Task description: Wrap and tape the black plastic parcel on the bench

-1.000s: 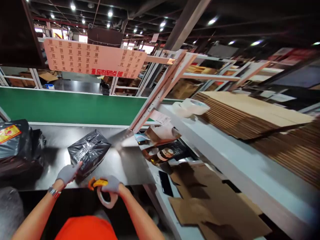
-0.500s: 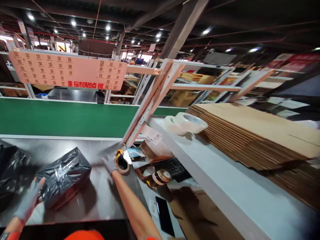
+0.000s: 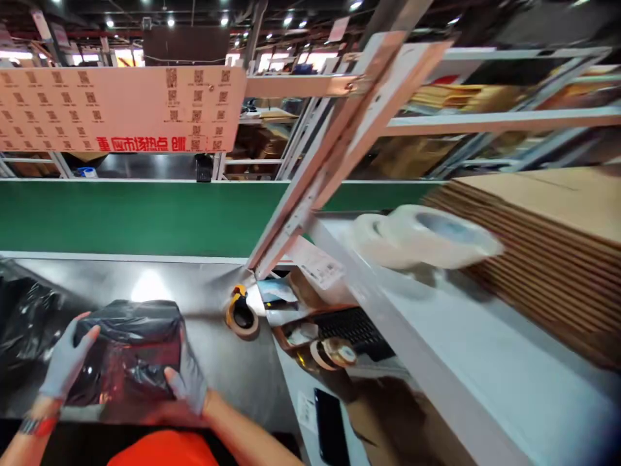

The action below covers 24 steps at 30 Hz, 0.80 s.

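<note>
Both gloved hands were clamped on a black plastic-wrapped parcel (image 3: 129, 349) lying on the steel worktable (image 3: 218, 369), near its front edge. L hand (image 3: 65, 362) gripped the parcel's left end; R hand (image 3: 189, 382) gripped its right front corner, fingers spread. A tape dispenser w/ yellow handle (image 3: 241, 316) sat on the table just right of the parcel, not touching it. Green conveyor belt (image 3: 136, 217) ran behind. Tape rolls (image 3: 422, 236) and flat cardboard sheets (image 3: 548, 226) lay on the white shelf (image 3: 485, 362) to the right.
</note>
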{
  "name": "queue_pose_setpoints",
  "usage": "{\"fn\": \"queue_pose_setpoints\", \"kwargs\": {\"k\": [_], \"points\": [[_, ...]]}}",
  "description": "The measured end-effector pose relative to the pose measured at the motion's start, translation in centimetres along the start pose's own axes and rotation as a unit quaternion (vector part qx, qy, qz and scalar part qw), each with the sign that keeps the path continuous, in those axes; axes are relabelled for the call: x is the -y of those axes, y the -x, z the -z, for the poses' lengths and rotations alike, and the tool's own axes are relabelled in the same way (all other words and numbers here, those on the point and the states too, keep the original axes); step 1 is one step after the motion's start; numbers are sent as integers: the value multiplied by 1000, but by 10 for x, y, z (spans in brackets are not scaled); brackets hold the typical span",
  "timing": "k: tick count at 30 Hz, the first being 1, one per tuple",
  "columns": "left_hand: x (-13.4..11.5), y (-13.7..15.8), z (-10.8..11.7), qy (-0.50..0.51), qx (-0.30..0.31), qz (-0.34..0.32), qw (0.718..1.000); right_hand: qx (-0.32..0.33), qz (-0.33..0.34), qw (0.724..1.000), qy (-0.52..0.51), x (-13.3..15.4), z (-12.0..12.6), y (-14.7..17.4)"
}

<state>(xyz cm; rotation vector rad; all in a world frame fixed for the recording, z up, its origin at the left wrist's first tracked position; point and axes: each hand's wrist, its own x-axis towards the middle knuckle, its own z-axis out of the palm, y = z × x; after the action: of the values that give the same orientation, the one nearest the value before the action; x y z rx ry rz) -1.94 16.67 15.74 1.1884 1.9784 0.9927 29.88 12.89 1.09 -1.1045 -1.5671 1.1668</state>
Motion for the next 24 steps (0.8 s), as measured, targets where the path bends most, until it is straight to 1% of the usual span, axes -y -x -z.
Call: {"fn": "queue_pose_setpoints", "kwargs": {"k": [2, 3, 5, 6, 8, 10, 15, 17, 18, 20, 21, 22, 23, 24], "points": [[-15, -9, -8, -1, 38, -58, 998, 11, 51, 997, 59, -21, -12, 37], [-21, -18, -11, -3, 55, -83, 995, 23, 74, 993, 87, -32, -18, 50], [-25, -42, -17, -12, 80, -115, 990, 40, 124, 981, 145, -54, -29, 64], [-24, -54, -17, -18, 72, -122, 990, 43, 152, 972, 174, -63, -32, 67], [-17, -72, -16, -37, 69, -131, 988, 44, 214, 951, 218, -78, -35, 67], [-5, -77, -11, -56, 65, -136, 987, 51, 263, 934, 235, -90, -36, 65], [32, -54, 3, -104, 20, -122, 987, 60, 333, 907, 252, -113, -37, 70], [49, -46, 10, -113, 10, -110, 987, 85, 367, 893, 245, -114, -32, 71], [57, -42, 14, -116, 5, -100, 988, 110, 382, 886, 239, -112, -28, 71], [74, -35, 23, -122, -7, -68, 990, 172, 396, 875, 220, -99, -17, 71], [83, -29, 28, -127, -17, -41, 991, 193, 390, 876, 206, -90, -10, 71], [92, -22, 34, -134, -29, -8, 991, 199, 377, 884, 191, -80, -2, 71], [102, -15, 40, -141, -42, 29, 989, 182, 356, 900, 176, -69, 8, 69], [112, -6, 47, -151, -60, 68, 984, 138, 322, 922, 164, -58, 20, 67]]}}
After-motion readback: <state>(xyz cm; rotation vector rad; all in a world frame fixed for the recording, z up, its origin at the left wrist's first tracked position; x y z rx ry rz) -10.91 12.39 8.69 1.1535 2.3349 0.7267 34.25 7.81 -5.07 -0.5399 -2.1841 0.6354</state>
